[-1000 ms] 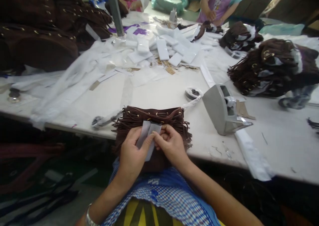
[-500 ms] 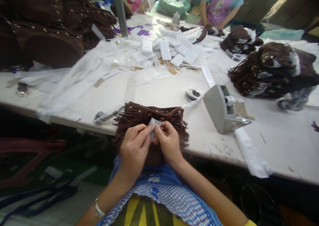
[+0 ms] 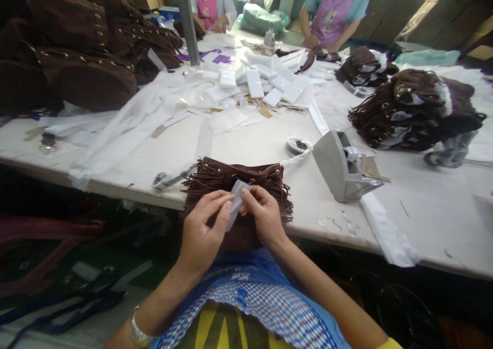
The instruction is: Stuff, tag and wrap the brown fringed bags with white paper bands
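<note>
A brown fringed bag (image 3: 242, 236) with gold eyelets rests against the table's near edge, in front of my body. Over its front lies a small pale, folded piece of wrapping (image 3: 235, 200). My right hand (image 3: 264, 213) pinches the upper right side of this wrapping between thumb and fingers. At its left side is my left hand (image 3: 206, 226), with thumb and fingers a little apart and the fingertips beside or touching the wrapping. Part of the bag's front is hidden behind both hands.
A grey tape dispenser (image 3: 339, 167) stands right of the bag. Brown bags (image 3: 88, 77) are piled at the left, fringed bags (image 3: 416, 110) at the right. White packets (image 3: 254, 83) lie mid-table (image 3: 169, 156). Two people, one in a pink apron (image 3: 208, 10), work across the table.
My left thumb and fingers have parted from their tighter pinch, and more of the pale wrapping shows. The view has shifted slightly.
</note>
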{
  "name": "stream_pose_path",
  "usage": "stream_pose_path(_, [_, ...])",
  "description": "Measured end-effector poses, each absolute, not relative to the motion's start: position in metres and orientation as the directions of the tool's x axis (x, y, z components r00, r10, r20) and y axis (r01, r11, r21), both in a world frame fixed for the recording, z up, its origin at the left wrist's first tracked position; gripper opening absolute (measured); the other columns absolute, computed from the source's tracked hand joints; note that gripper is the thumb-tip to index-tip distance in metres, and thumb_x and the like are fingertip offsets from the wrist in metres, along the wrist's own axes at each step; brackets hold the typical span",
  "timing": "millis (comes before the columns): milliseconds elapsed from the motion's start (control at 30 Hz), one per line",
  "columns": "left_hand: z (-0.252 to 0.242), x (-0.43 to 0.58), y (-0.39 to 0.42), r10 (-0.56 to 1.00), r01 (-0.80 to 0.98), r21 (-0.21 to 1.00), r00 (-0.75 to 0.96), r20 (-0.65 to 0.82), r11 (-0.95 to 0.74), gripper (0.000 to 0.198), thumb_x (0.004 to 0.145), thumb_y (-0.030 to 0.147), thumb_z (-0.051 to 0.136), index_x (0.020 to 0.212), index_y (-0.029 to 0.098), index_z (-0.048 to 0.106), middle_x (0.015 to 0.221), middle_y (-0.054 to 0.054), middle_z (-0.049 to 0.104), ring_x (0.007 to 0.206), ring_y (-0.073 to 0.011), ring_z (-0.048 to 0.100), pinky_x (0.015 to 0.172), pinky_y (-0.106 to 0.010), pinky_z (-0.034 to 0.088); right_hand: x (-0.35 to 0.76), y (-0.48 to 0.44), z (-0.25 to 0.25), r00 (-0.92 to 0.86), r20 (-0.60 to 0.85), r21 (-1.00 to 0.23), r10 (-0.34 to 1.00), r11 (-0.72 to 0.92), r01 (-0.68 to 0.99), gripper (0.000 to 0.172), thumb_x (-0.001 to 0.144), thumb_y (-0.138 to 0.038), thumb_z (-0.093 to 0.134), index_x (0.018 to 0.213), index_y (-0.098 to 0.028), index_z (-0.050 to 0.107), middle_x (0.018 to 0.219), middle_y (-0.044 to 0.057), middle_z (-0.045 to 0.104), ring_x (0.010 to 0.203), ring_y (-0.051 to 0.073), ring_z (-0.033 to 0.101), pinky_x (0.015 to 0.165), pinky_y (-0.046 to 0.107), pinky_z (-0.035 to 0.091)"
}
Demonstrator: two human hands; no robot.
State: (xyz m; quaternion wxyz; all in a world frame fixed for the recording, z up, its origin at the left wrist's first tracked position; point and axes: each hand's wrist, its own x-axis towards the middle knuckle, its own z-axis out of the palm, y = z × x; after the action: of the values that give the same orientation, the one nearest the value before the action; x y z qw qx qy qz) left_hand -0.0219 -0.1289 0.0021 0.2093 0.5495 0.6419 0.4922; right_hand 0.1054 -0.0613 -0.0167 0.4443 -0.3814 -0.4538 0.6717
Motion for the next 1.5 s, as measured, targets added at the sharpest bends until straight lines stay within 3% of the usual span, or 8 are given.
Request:
stream_pose_path(233, [0.002,-0.021,-0.113,0.953,-0.138,0.965,-0.178,-0.245,0.223,0.042,0.08,0.045,0.071,0.108,0.016,0.065,0.103,-0.009,0.073,0.091,-0.021,0.069,0.077,-0.028,0.054,0.113,-0.056,-0.018,-0.345,-0.109,-0.953,0.932,-0.197,-0.23,0.024,0.084,-0.042,0.071,0.084,-0.018,0.075,0.073,-0.001,0.058,0.064,0.01,0.046,0.06,0.024,0.038])
stream_pose_path(533, [-0.024,-0.017,-0.113,0.864,-0.227,0.916,-0.317,-0.39,0.33,0.055,0.065,0.05,0.081,0.108,0.02,0.063,0.095,-0.003,0.073,0.088,-0.0218,0.07,0.067,-0.024,0.055,0.147,-0.048,0.017,-0.532,-0.053,-0.994,0.845,0.004,0.105,0.033,0.088,-0.044,0.064,0.109,-0.019,0.073,0.073,0.0,0.066,0.057,0.011,0.059,0.057,0.024,0.048])
stream_pose_path(667, [-0.032,-0.018,-0.113,0.849,-0.203,0.912,-0.339,-0.406,0.356,0.053,0.063,0.049,0.082,0.105,0.022,0.065,0.099,-0.003,0.074,0.096,-0.023,0.07,0.066,-0.02,0.056,0.233,-0.011,0.043,-0.138,0.357,-0.769,0.924,0.374,0.518,0.027,0.091,-0.04,0.06,0.108,-0.023,0.073,0.108,0.007,0.072,0.089,0.019,0.067,0.084,0.034,0.053])
stream_pose_path(767, [-0.028,-0.017,-0.112,0.845,-0.251,0.904,-0.337,-0.416,0.345,0.054,0.064,0.047,0.083,0.109,0.024,0.063,0.106,-0.003,0.073,0.101,-0.0227,0.069,0.07,-0.019,0.058,0.309,0.026,0.044,0.138,0.465,-0.632,0.875,0.218,0.744,0.032,0.085,-0.046,0.065,0.103,-0.022,0.074,0.123,0.01,0.067,0.119,0.027,0.057,0.109,0.043,0.037])
stream_pose_path(900, [-0.026,-0.018,-0.108,0.841,-0.274,0.893,-0.324,-0.434,0.356,0.051,0.07,0.043,0.08,0.114,0.027,0.06,0.109,-0.002,0.073,0.1,-0.021,0.071,0.071,-0.019,0.059,0.364,0.058,0.03,0.269,0.101,-0.762,0.958,-0.099,0.64,0.05,0.083,-0.065,0.059,0.08,-0.018,0.077,0.115,0.012,0.071,0.119,0.029,0.057,0.108,0.042,0.035])
stream_pose_path(1033, [-0.031,-0.021,-0.107,0.855,-0.239,0.901,-0.301,-0.424,0.363,0.045,0.076,0.042,0.075,0.115,0.027,0.06,0.115,-0.002,0.071,0.108,-0.0211,0.068,0.074,-0.018,0.059,0.365,0.061,0.028,0.224,-0.167,-0.933,0.96,-0.227,0.279,0.055,0.075,-0.07,0.065,0.07,-0.016,0.074,0.121,0.013,0.069,0.121,0.029,0.055,0.101,0.039,0.04])
stream_pose_path(1367, [-0.035,-0.022,-0.105,0.842,-0.22,0.896,-0.313,-0.439,0.385,0.046,0.074,0.045,0.076,0.114,0.027,0.061,0.115,-0.001,0.071,0.111,-0.0223,0.067,0.073,-0.018,0.059,0.359,0.018,0.056,0.348,-0.015,-0.996,0.938,-0.045,0.077,0.029,0.07,-0.046,0.082,0.075,-0.018,0.076,0.113,0.01,0.072,0.119,0.025,0.059,0.098,0.033,0.046])
stream_pose_path(1500, [-0.047,-0.026,-0.107,0.837,-0.217,0.901,-0.337,-0.431,0.376,0.052,0.073,0.046,0.078,0.119,0.028,0.061,0.116,-0.001,0.071,0.108,-0.022,0.068,0.069,-0.017,0.06,0.366,-0.003,0.051,0.292,-0.221,-0.974,0.931,-0.228,-0.008,0.03,0.069,-0.042,0.084,0.086,-0.018,0.078,0.102,0.009,0.075,0.091,0.019,0.069,0.083,0.03,0.055])
